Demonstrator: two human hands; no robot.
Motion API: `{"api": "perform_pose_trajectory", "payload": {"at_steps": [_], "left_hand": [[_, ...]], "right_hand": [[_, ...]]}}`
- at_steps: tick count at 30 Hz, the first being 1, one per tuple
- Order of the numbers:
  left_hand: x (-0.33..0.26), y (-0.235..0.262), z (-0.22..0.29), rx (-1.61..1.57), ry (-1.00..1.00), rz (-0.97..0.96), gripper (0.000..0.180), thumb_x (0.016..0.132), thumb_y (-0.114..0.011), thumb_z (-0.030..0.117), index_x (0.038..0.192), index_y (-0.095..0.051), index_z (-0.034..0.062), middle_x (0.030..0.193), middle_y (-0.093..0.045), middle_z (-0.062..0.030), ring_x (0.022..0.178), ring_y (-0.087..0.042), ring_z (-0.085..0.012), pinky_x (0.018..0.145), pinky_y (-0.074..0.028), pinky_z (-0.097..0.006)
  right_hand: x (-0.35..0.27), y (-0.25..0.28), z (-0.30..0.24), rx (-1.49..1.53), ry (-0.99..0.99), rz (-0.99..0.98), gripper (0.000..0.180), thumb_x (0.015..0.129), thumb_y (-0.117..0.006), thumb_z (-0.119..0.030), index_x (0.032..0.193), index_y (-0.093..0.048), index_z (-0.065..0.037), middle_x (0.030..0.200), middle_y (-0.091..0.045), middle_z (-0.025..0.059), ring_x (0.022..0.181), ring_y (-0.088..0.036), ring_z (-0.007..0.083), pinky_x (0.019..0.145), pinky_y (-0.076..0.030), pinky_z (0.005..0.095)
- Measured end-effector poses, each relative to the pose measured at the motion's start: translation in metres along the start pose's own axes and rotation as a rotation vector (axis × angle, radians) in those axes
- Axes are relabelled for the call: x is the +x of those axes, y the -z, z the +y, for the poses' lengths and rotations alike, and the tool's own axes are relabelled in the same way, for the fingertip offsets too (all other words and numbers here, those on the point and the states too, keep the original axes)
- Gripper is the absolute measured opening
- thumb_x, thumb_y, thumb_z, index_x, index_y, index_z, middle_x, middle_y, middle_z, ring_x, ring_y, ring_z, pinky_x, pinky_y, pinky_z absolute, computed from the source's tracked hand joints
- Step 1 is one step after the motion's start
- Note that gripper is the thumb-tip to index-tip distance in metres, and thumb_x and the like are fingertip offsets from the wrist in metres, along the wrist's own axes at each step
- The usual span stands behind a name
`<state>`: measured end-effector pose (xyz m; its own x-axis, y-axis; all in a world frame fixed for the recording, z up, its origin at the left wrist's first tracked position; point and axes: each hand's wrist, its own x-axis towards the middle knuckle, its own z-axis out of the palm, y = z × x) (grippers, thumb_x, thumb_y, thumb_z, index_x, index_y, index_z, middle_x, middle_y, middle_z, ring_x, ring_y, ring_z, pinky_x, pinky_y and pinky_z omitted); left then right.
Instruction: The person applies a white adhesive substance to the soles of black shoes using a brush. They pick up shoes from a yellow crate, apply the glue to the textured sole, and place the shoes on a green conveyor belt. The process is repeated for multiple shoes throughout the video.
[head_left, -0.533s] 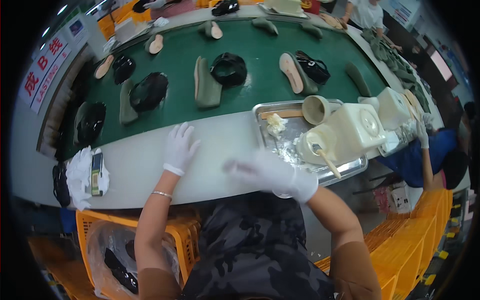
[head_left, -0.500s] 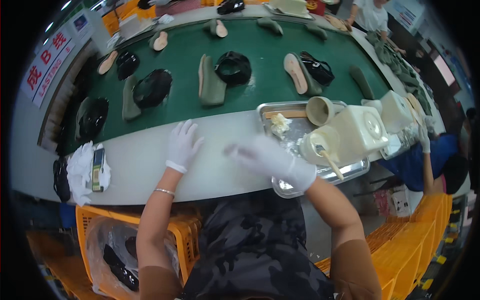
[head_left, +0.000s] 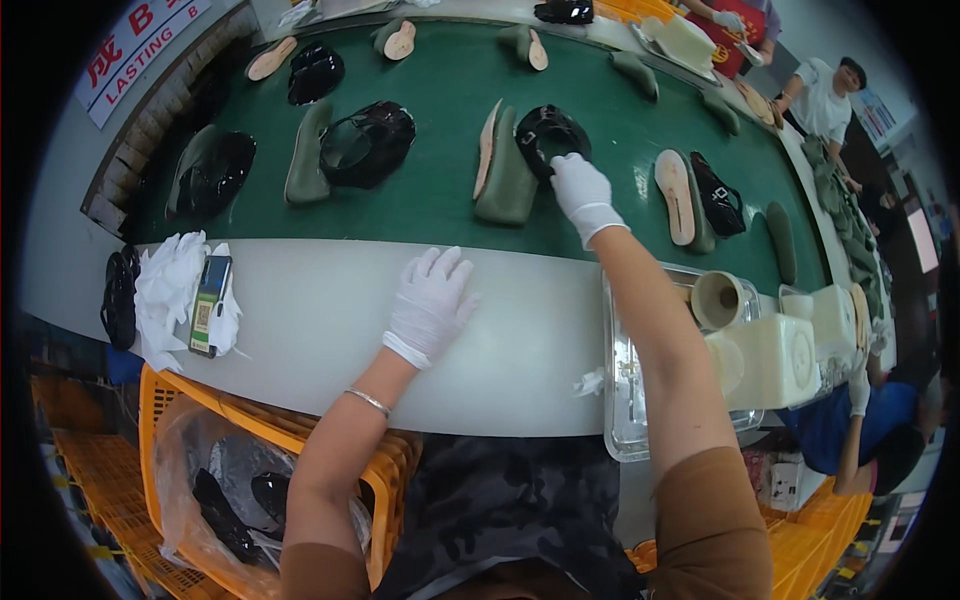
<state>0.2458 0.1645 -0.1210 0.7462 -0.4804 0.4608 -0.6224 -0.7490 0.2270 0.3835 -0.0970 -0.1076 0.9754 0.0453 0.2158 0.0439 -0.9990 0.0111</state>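
Note:
My right hand, in a white glove, reaches over the green belt. Its fingers are closed at the near rim of a glossy black shoe upper. Left of that upper stand an olive-green shoe last and a tan insole, on edge. My left hand, also gloved, rests on the white work ledge with its fingers stretched out, holding nothing. My right forearm covers part of the metal tray.
Other lasts, insoles and black uppers lie along the belt. The tray bears a beige cup and a cream plastic container. White cloths and a phone lie left. An orange crate stands below. Co-workers stand at the right.
My right hand has gone from above the ledge by the tray out to the black upper on the belt. The view has shifted, and my left hand remains on the ledge.

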Motion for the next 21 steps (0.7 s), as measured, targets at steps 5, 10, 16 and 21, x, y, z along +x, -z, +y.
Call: {"api": "perform_pose_trajectory", "payload": {"at_steps": [5,10,16,21], "left_hand": [[0.0,0.0,-0.001,-0.023,0.026,-0.025,0.04,0.074,-0.065,0.025,0.107,-0.055,0.0065,0.119,-0.049,-0.0122,0.112,-0.044,-0.0317,0.094,-0.035,-0.043],[0.0,0.0,0.0,-0.028,0.018,-0.002,0.039,0.074,-0.065,0.025,0.106,-0.055,0.0064,0.118,-0.05,-0.0123,0.111,-0.044,-0.0322,0.093,-0.036,-0.043],[0.0,-0.002,0.001,-0.042,0.002,0.024,0.034,0.075,-0.064,0.02,0.105,-0.056,0.0061,0.115,-0.052,-0.0116,0.108,-0.046,-0.0319,0.092,-0.038,-0.042],[-0.008,-0.016,-0.022,-0.2,0.034,0.065,0.029,0.077,-0.058,0.017,0.103,-0.056,0.005,0.113,-0.053,-0.0125,0.109,-0.045,-0.0322,0.094,-0.036,-0.043]], "right_hand": [[0.01,0.012,0.032,-0.05,-0.019,-0.016,0.015,0.083,-0.054,-0.018,0.095,-0.061,-0.012,0.097,-0.057,0.0139,0.089,-0.06,0.0306,0.074,-0.049,0.0422],[-0.005,0.021,0.046,-0.014,-0.036,-0.023,0.019,0.082,-0.056,-0.021,0.098,-0.058,-0.011,0.1,-0.056,0.0124,0.09,-0.059,0.0306,0.074,-0.048,0.0417],[-0.042,0.075,-0.019,0.199,0.187,-0.046,0.019,0.081,-0.056,-0.02,0.095,-0.062,-0.009,0.096,-0.06,0.0109,0.091,-0.058,0.0284,0.078,-0.047,0.0382],[-0.127,0.107,-0.098,0.339,0.612,-0.078,0.018,0.081,-0.055,-0.022,0.093,-0.059,-0.009,0.084,-0.062,0.0112,0.078,-0.06,0.0298,0.068,-0.048,0.0393]]}}
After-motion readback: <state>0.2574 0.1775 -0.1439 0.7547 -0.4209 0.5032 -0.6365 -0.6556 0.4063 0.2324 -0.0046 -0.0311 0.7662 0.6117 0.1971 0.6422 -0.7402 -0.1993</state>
